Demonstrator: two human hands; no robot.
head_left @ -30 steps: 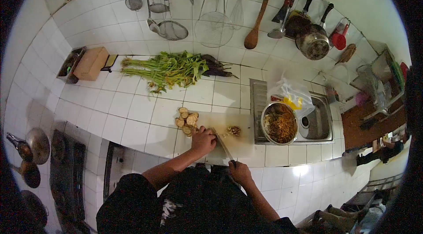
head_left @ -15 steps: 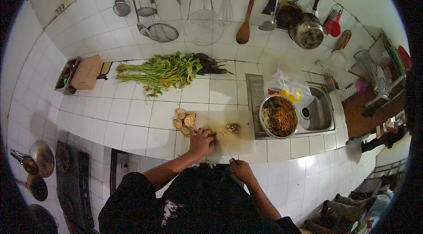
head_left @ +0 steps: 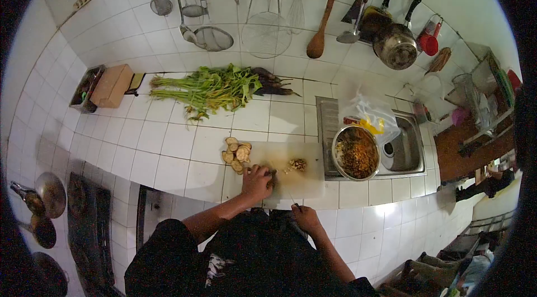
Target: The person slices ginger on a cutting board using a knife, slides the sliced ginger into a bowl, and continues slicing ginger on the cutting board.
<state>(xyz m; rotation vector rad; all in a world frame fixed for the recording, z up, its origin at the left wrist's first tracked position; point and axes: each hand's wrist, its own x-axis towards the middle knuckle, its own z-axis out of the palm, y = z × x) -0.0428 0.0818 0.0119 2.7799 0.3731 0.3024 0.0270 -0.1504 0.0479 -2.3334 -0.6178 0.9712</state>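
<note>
My left hand (head_left: 258,182) presses down on the left part of the pale cutting board (head_left: 310,185), fingers curled over a small dark-edged piece that is mostly hidden. My right hand (head_left: 306,220) grips the dark handle of a knife (head_left: 290,194) at the board's front edge; its thin blade points up toward the left fingertips. Round, browned vegetable slices (head_left: 237,152) lie heaped at the board's upper left corner, just beyond my left hand. A small pile of diced pieces (head_left: 297,164) sits right of the blade, with a few loose bits beside it.
A metal bowl of orange-brown food (head_left: 356,152) stands at the sink's (head_left: 411,151) left side, beside a plastic bag (head_left: 372,115). Leafy greens (head_left: 210,89) and dark eggplants (head_left: 274,81) lie along the back. Utensils and pans hang above; a stove (head_left: 89,230) is at left.
The view has shifted slightly, so the wall utensils appear lower and farther right. Both hands keep nearly the same places, with the knife still in my right hand.
</note>
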